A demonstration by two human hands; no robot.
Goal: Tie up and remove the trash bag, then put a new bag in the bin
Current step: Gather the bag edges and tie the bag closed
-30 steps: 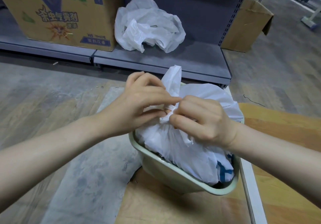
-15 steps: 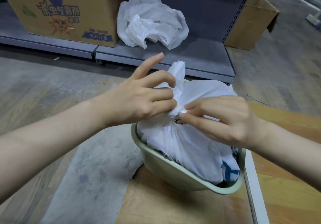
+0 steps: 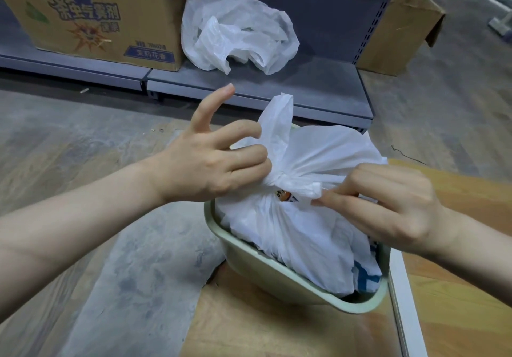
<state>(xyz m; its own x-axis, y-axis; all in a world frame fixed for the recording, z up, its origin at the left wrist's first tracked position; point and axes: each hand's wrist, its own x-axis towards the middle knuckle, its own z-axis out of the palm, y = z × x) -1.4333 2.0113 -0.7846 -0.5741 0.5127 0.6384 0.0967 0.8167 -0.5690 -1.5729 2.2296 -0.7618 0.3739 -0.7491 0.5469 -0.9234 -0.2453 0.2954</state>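
Note:
A full white trash bag (image 3: 302, 235) sits in a pale green bin (image 3: 266, 271) on the floor. Its top is gathered into a knot at the centre. My left hand (image 3: 210, 168) grips the bag's upright left flap beside the knot, with the index finger sticking up. My right hand (image 3: 388, 204) pinches the right flap and draws it out to the right. A crumpled loose white bag (image 3: 238, 30) lies on the low grey shelf (image 3: 277, 85) behind the bin.
A printed cardboard box (image 3: 94, 13) stands on the shelf at the left. Another brown box (image 3: 399, 30) leans on the floor at the right. The bin rests on a wooden board (image 3: 249, 323) with a white strip (image 3: 404, 301) beside it.
Both hands have pulled apart, tightening the knot. My right hand moved right with its flap; my left index finger lifted. The view shifted slightly closer.

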